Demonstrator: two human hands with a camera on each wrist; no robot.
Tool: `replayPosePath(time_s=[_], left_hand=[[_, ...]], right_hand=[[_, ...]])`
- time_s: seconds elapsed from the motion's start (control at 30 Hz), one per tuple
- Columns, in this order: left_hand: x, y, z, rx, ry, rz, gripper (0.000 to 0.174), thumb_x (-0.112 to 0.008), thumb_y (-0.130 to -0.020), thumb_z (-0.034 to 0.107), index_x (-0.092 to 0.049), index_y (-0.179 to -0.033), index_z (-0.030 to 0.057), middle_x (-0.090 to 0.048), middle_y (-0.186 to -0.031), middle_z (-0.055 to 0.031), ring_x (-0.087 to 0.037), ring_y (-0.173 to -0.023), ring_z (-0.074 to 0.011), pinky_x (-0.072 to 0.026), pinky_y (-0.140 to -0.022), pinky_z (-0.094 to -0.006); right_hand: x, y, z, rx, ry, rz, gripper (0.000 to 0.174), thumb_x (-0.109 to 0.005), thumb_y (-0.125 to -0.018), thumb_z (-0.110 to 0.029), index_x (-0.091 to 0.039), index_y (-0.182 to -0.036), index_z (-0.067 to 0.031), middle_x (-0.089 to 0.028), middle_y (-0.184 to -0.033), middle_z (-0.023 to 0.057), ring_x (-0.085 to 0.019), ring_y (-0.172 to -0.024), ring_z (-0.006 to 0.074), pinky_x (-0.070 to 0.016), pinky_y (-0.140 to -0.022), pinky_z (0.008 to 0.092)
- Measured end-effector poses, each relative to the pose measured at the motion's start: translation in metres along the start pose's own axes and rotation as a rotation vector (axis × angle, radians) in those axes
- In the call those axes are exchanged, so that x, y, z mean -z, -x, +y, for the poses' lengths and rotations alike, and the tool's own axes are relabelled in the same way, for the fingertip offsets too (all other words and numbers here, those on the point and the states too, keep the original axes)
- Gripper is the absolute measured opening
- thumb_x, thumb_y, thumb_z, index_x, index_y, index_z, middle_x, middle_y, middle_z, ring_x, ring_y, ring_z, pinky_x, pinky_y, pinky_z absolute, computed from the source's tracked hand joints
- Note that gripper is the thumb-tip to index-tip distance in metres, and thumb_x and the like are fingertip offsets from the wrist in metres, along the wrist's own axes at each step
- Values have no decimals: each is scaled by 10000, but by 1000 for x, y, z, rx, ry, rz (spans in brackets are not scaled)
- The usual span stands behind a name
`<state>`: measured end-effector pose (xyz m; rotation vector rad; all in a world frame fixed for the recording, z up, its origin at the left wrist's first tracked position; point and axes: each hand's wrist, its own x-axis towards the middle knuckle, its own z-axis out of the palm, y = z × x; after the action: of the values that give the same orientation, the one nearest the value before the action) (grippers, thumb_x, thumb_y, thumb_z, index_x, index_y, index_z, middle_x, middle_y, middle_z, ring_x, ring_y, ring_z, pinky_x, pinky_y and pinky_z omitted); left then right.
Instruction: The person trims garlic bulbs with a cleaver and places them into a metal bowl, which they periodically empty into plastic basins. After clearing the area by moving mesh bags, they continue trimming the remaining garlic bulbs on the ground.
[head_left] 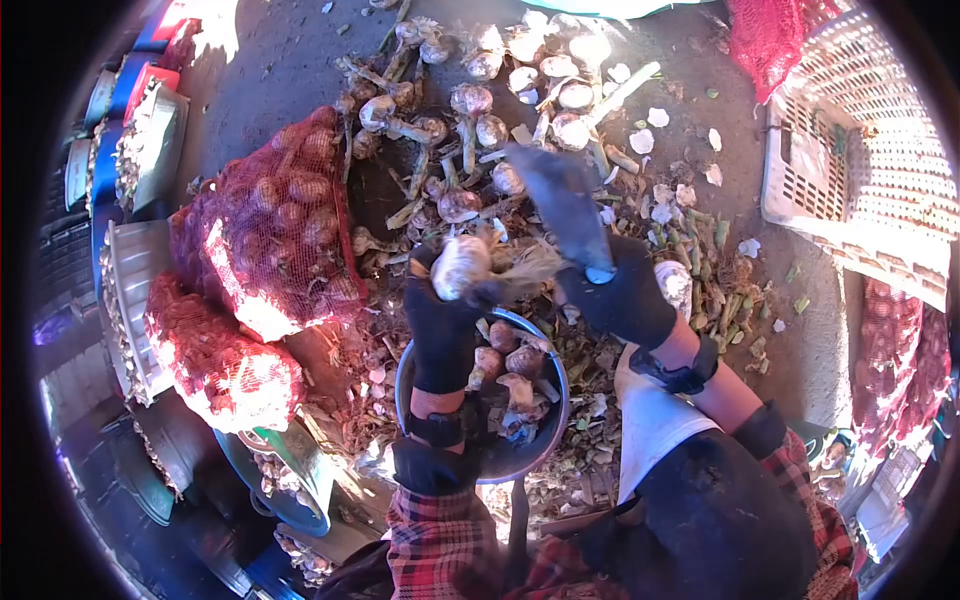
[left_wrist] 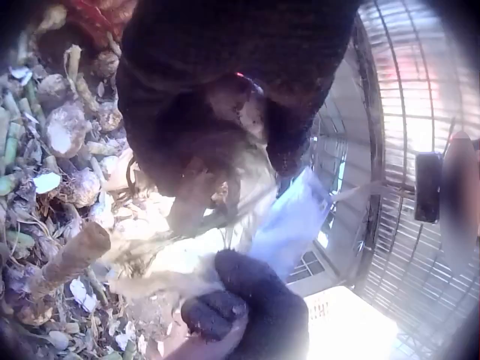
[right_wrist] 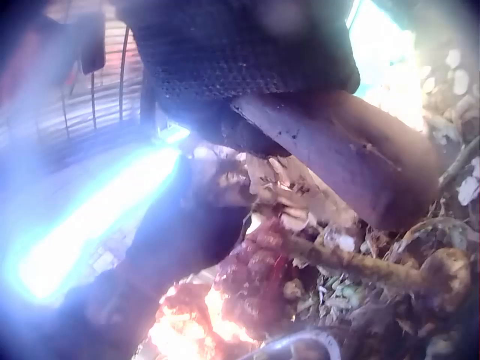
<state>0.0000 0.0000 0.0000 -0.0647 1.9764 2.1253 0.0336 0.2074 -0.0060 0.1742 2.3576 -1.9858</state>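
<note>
My left hand [head_left: 440, 325], in a dark glove, holds a garlic bulb [head_left: 461, 267] over the near side of the pile. Dry, frayed stalk and roots stretch from the bulb toward my right hand [head_left: 632, 300], also gloved. That hand grips a broad-bladed knife [head_left: 560, 205], its blade blurred and pointing up and left in the head view. The right wrist view shows the wide, flat blade [right_wrist: 349, 150] jutting from under the glove. Below my hands stands a round basin [head_left: 563, 385] with several garlic bulbs [head_left: 520, 362] inside.
Garlic with stalks [head_left: 460, 205] lies heaped ahead, amid cut stalks and skins [head_left: 735, 290]. Red mesh sacks of garlic [head_left: 280, 215] stand at the left. A white plastic crate [head_left: 800, 200] lies at the right, and a blue-green basin [head_left: 305, 515] sits at the lower left.
</note>
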Motion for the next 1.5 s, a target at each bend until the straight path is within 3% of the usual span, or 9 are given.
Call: replayPosePath(time_s=[0.27,0.3,0.37,0.5,0.67,0.9,1.1,1.23,1.5], left_hand=[[25,4,0,165,545,261,373,-551,-849,-16,-420,-1193,44,-533,-1102,-120,-588,-1015,-251,-536,-866,-386],[27,5,-2,179,568,286,356,-543,-855,-10,-431,-1189,41,-528,-1108,-120,-585,-1019,-250,-533,-875,-380],[22,6,-6,199,639,254,351,-538,-849,-20,-441,-1182,35,-529,-1103,-117,-586,-1016,-252,-533,-877,-376],[-15,8,-5,210,744,239,285,-559,-829,24,-511,-1103,-40,-588,-1080,-138,-606,-998,-277,-523,-911,-363],[-45,10,-11,239,770,186,336,-536,-811,-4,-457,-1137,-5,-535,-1068,-120,-595,-984,-259,-538,-868,-358],[-48,28,9,262,1108,-237,429,-618,-746,54,-463,-1139,-18,-560,-1065,-148,-597,-998,-302,-537,-859,-410],[33,-34,-17,121,-337,-208,577,-747,-684,191,-485,-1170,25,-556,-1123,-122,-577,-1014,-210,-517,-833,-363],[40,-97,-51,-272,-1088,-421,649,-761,-642,210,-483,-1205,48,-530,-1194,-181,-541,-1108,-363,-467,-911,-382],[30,-131,-71,-176,-1175,-509,734,-803,-513,173,-511,-1175,46,-398,-1294,-207,-499,-1120,-387,-439,-951,-388]], right_hand=[[97,-10,69,-126,297,527,97,-563,-820,-86,-524,-755,-25,-540,-577,71,-566,-524,198,-452,-494,330],[107,-12,61,-106,864,598,118,-571,-837,-107,-532,-767,-21,-511,-549,55,-534,-496,180,-436,-477,334],[101,-16,81,272,707,759,156,-603,-829,-152,-565,-754,-20,-570,-557,103,-571,-494,213,-450,-484,354],[29,10,2,-177,223,330,112,-661,-773,-139,-598,-753,-49,-601,-621,146,-616,-590,315,-471,-535,358],[-9,2,-13,281,237,161,62,-627,-768,-73,-585,-745,-34,-575,-637,140,-591,-565,270,-462,-536,357],[-6,21,54,94,424,109,162,-647,-756,-122,-518,-751,-25,-542,-694,174,-564,-628,371,-450,-542,395],[2,20,52,-2,465,165,141,-646,-752,-137,-568,-751,-20,-567,-648,196,-582,-602,372,-460,-552,401],[1,16,52,-2,431,217,148,-639,-751,-149,-593,-773,-10,-568,-627,204,-583,-578,373,-456,-543,406],[8,13,55,-171,362,123,185,-649,-739,-168,-623,-832,-10,-596,-655,192,-617,-626,345,-478,-582,387]])
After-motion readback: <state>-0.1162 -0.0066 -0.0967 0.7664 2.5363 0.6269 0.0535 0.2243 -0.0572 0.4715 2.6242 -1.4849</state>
